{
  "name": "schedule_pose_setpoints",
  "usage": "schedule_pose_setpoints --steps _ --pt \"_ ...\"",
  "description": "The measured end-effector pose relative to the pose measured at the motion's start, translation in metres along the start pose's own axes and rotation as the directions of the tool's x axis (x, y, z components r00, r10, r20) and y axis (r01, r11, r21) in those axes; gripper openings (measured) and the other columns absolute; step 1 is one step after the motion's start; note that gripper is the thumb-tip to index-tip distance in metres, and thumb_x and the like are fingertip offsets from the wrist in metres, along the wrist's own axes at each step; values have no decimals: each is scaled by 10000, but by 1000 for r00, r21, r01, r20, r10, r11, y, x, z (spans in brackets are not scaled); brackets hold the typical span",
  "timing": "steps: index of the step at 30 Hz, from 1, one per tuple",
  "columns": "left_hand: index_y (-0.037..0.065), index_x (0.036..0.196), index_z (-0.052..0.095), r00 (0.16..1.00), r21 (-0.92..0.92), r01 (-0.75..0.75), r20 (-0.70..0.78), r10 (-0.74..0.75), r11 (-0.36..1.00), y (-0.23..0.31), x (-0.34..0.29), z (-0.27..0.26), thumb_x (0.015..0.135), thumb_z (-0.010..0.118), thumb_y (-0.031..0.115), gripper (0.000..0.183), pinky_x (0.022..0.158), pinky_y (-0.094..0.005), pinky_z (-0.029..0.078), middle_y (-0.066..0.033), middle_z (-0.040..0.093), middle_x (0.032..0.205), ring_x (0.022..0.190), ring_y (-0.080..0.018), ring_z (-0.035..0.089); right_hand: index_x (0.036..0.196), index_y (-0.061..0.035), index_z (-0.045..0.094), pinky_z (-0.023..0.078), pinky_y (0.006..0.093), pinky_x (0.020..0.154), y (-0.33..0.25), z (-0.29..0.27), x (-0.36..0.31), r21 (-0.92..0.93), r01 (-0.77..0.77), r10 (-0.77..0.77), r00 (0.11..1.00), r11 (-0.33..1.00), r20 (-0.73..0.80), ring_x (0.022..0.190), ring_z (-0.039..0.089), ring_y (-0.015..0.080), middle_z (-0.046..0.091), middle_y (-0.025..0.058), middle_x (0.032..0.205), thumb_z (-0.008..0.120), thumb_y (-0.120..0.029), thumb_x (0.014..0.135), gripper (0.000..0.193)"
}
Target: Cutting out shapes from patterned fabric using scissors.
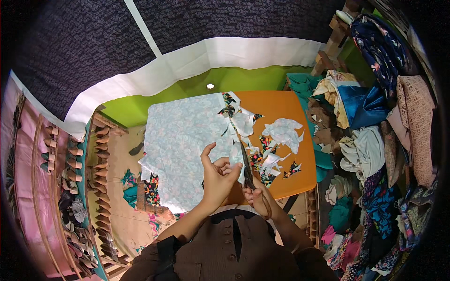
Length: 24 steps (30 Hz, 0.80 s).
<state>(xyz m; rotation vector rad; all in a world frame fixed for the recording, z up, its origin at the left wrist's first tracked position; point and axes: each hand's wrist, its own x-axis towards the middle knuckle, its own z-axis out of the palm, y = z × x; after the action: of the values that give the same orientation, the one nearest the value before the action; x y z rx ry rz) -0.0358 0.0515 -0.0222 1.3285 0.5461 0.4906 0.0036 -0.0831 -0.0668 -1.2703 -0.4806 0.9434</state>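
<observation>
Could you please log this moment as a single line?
left hand: at pale fabric piece, grip unclear | right hand: grips dark scissors | orange table: large pale cloth, scraps to its right

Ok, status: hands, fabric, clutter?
Right hand: grip on scissors. Left hand: beside scissors. Pale fabric: spread on orange table. Loose scraps: right of fabric.

From where I stand, no text, label, brand, number or sign can be read anywhere in view. The dark cloth [225, 21] along the top of the frame carries only a repeating curled print, and the pale sheet [180, 126] at centre shows a faint, blurred pattern, neither resolving into lettering. Likewise noted as pattern only: the floral scrap [293, 169] right of centre and the blue-and-black fabric [382, 210] in the pile at lower right.
</observation>
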Motion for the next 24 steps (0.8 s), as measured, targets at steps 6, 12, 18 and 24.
schedule_pose_setpoints --steps 6,12,18,24 --pt "64 1196 162 998 -73 -49 -47 45 996 0 -4 7 751 575 -52 618 582 -186 432 -111 574 808 712 -97 551 975 -40 384 234 151 468 6 6 0 -1 10 -10 998 1000 -59 549 263 26 316 -39 718 388 -708 680 730" --pt "69 1174 180 999 -68 -49 -18 48 996 3 -3 10 750 573 -57 591 587 -185 435 -110 572 813 715 -100 546 1175 -63 320 239 149 495 12 5 2 8 20 -19 999 1000 -49 587 272 30 305 -35 743 379 -696 694 797" --pt "66 1165 193 999 -22 -52 16 52 998 1 -1 4 742 570 -72 583 574 -184 436 -100 569 796 696 -95 546 1119 38 415 361 302 622 10 8 6 -291 233 -264 962 928 -72 657 440 183 465 84 751 241 -601 828 723" --pt "59 1166 187 998 -21 -70 0 70 997 2 0 6 743 572 -65 586 584 -184 439 -105 571 794 693 -99 553 1250 -78 261 229 147 472 5 10 7 -91 54 -59 997 994 -54 562 265 33 306 -28 740 346 -672 739 788"
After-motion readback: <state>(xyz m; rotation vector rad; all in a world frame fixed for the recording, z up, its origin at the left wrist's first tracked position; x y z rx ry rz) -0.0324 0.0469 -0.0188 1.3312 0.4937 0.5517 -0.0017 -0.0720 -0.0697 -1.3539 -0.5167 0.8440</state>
